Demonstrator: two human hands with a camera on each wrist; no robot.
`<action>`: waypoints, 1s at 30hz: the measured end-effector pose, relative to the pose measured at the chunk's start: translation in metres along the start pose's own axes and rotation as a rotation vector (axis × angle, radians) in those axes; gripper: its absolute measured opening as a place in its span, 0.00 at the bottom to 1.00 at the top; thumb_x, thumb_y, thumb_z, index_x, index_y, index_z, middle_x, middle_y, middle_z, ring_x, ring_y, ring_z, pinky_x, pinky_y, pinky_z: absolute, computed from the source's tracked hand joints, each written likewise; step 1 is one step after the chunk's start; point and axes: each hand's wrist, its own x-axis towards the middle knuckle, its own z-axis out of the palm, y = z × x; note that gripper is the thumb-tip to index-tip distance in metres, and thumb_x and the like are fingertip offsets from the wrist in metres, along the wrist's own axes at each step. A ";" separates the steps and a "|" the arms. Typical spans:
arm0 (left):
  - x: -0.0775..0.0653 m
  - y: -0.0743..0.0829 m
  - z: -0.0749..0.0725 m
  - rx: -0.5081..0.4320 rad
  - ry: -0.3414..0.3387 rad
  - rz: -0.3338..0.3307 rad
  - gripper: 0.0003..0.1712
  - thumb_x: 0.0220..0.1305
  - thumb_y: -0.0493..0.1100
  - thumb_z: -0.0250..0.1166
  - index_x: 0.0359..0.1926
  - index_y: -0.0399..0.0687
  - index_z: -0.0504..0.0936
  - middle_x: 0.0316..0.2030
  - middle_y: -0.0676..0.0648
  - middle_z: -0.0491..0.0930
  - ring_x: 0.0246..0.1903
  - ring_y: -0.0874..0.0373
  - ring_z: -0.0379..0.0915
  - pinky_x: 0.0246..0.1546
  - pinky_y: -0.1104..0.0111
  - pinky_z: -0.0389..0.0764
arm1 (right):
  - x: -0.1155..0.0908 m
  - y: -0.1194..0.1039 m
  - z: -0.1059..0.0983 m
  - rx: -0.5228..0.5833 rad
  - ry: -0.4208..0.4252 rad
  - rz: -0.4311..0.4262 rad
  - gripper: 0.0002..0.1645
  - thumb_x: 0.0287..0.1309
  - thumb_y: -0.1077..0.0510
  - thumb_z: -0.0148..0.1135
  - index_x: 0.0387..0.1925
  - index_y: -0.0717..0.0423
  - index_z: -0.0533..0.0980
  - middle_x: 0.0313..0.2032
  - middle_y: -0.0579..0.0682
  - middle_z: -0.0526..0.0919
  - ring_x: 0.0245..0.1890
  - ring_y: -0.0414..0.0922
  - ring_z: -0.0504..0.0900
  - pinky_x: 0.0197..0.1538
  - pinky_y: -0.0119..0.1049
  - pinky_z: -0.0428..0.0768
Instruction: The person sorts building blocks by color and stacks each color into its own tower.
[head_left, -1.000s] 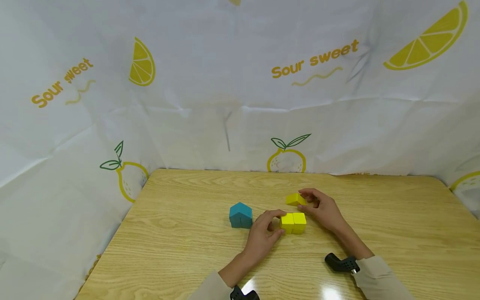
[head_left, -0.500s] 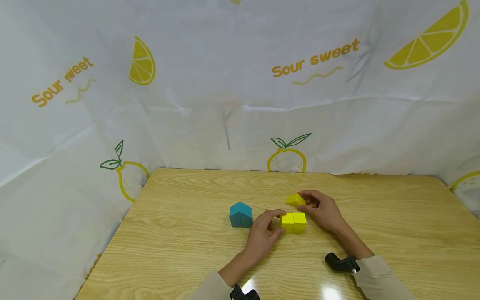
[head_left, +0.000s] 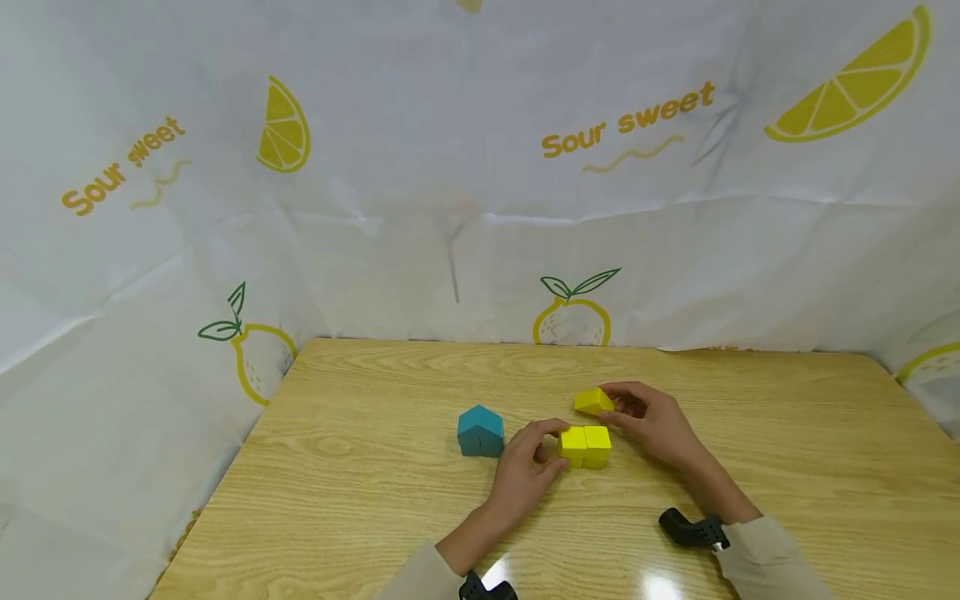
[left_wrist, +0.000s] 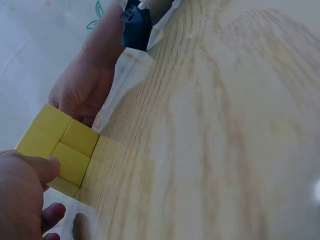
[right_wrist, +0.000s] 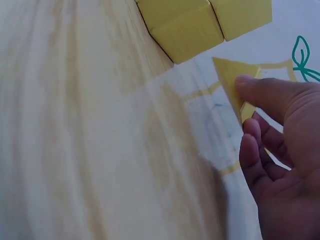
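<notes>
Near the table's middle, my left hand (head_left: 521,467) holds the left side of a stack of yellow cubes (head_left: 585,447), thumb on the near face and fingers behind. In the left wrist view the cubes (left_wrist: 72,145) sit two high, edge to edge, with the thumb pressed on one. Just behind the stack, my right hand (head_left: 652,421) pinches a yellow triangular block (head_left: 592,402) by its right end. The right wrist view has this wedge-shaped block (right_wrist: 235,80) between thumb and fingertips, slightly tilted and apart from the cubes.
Left of my left hand stands a blue house-shaped group of blocks (head_left: 481,432), close to the knuckles. The wooden table (head_left: 360,517) ends at a white lemon-print cloth (head_left: 420,275) behind. Black wrist cameras (head_left: 690,531) are strapped over the sleeves.
My right wrist has shifted a little to the right, and the yellow triangular block has turned slightly with the fingers. The left hand and the cubes stay as they were.
</notes>
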 end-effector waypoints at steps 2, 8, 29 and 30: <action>0.000 0.000 0.000 0.005 0.002 0.005 0.28 0.58 0.36 0.69 0.58 0.58 0.73 0.46 0.54 0.76 0.27 0.58 0.65 0.31 0.75 0.68 | -0.001 -0.004 -0.003 0.005 -0.002 -0.013 0.24 0.58 0.52 0.67 0.55 0.55 0.77 0.39 0.49 0.80 0.34 0.43 0.77 0.38 0.32 0.77; -0.001 0.000 0.000 0.002 0.004 0.012 0.29 0.57 0.35 0.69 0.59 0.57 0.72 0.47 0.54 0.76 0.27 0.58 0.64 0.31 0.75 0.68 | -0.005 -0.013 -0.010 0.047 -0.017 -0.053 0.22 0.58 0.55 0.67 0.54 0.56 0.77 0.39 0.49 0.79 0.33 0.41 0.77 0.37 0.32 0.77; -0.001 0.000 0.000 0.002 0.006 0.011 0.30 0.58 0.36 0.69 0.60 0.57 0.71 0.47 0.51 0.76 0.27 0.60 0.64 0.31 0.76 0.68 | -0.017 -0.039 -0.025 0.246 -0.115 -0.195 0.20 0.58 0.66 0.65 0.52 0.57 0.77 0.37 0.53 0.77 0.31 0.44 0.75 0.33 0.35 0.76; -0.001 0.000 0.000 0.004 0.006 0.010 0.30 0.58 0.36 0.69 0.60 0.56 0.71 0.47 0.50 0.76 0.27 0.60 0.64 0.31 0.76 0.68 | -0.018 -0.039 -0.026 0.244 -0.124 -0.204 0.20 0.58 0.66 0.65 0.52 0.57 0.77 0.37 0.52 0.77 0.31 0.44 0.74 0.33 0.35 0.76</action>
